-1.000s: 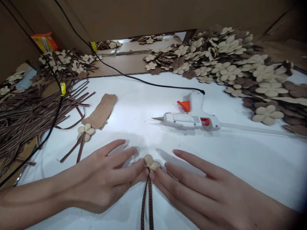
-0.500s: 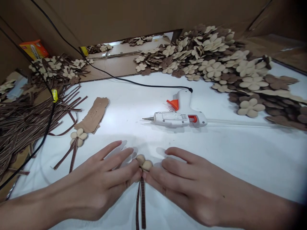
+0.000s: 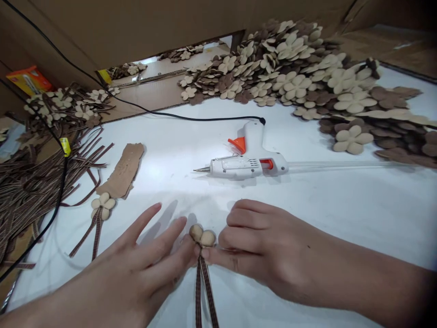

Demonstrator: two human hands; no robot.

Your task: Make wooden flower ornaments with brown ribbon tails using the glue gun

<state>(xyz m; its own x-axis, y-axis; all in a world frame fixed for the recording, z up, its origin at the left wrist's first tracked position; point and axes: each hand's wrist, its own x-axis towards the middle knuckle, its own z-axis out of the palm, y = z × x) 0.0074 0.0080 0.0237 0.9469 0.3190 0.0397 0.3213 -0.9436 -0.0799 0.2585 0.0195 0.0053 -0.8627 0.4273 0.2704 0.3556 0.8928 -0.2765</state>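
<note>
A beige felt flower (image 3: 207, 238) with a dark checked ribbon (image 3: 208, 296) at its centre is between my two hands. The ribbon's two tails hang towards me. My left hand (image 3: 153, 264) pinches the flower's left side with thumb and forefinger, its other fingers spread. My right hand (image 3: 273, 248) has its fingers curled, and its thumb presses on the ribbon where it meets the flower. Fingers hide the lower petals. A white glue gun (image 3: 235, 167) lies on its side beyond my hands, nozzle pointing left.
Felt flowers (image 3: 297, 86) in beige and brown are heaped at the back right. Loose ribbons (image 3: 44, 196) pile up at the left, near a brown cardboard scrap (image 3: 123, 171) and a ribboned flower (image 3: 104, 206). A black cord (image 3: 177, 116) crosses the back to the glue gun.
My right fingers have curled in, and the thumb now lies across the ribbon's base. The ribbon tails have spread apart. The whole view has shifted slightly, moving the scene left.
</note>
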